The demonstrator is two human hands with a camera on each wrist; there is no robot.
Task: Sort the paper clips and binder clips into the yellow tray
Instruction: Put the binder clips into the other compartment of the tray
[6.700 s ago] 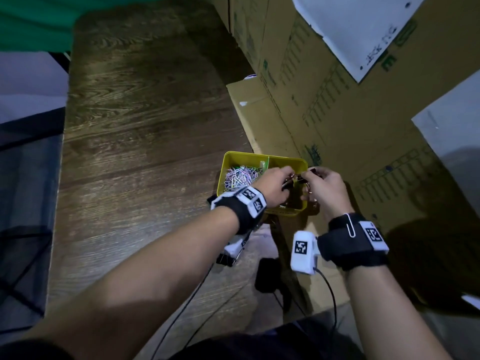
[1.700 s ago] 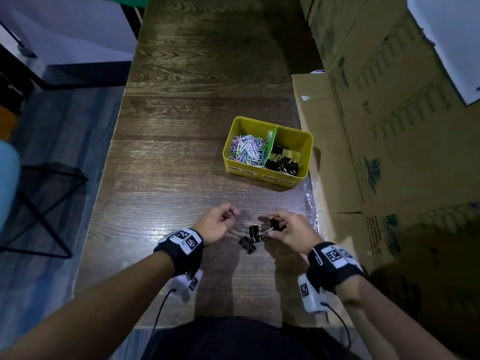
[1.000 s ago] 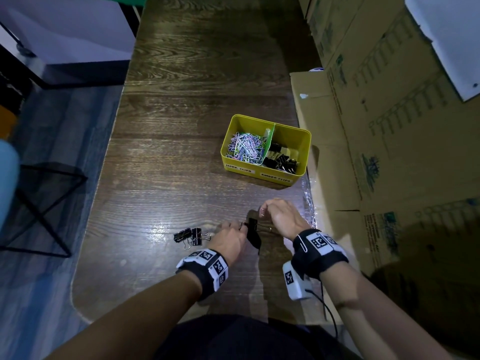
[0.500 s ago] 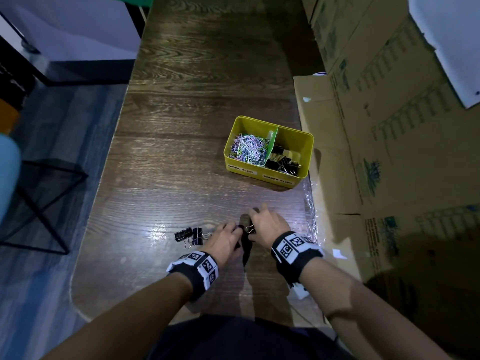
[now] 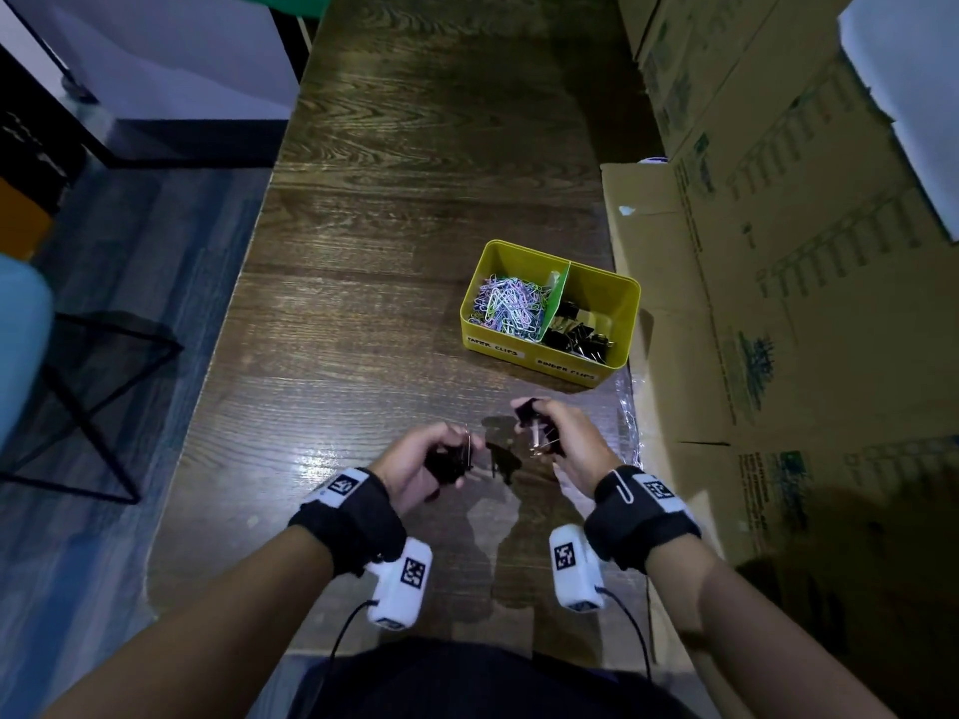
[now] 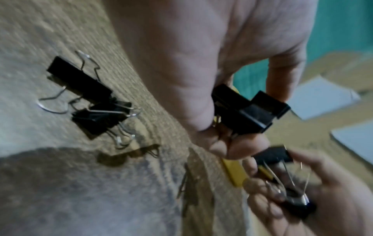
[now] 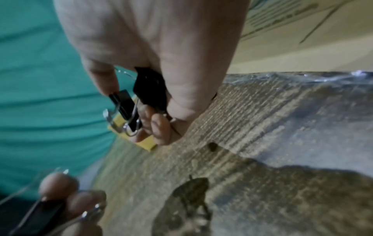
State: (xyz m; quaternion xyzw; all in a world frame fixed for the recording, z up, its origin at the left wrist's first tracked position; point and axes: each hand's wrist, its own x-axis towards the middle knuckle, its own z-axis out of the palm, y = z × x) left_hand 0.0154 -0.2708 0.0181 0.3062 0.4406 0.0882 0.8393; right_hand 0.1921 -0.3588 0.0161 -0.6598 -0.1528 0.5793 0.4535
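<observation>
Black binder clips [image 5: 451, 461] are held in the curled fingers of the left hand [image 5: 415, 467]; further binder clips [image 5: 534, 428] are pinched in the right hand [image 5: 568, 446], both grips closed above the worktop [image 5: 363, 329]. Two loose binder clips [image 6: 90, 102] lie on the wood. The yellow tray [image 5: 620, 350], holding paper clips [image 5: 506, 306] left and binder clips right, stands beyond.

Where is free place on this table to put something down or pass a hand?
Free: the table left of the yellow tray, beyond it, and the strip before its front wall. Crowded: around the left hand and right hand, both holding binder clips, with loose clips lying there; cardboard boxes stand right of the tray.
</observation>
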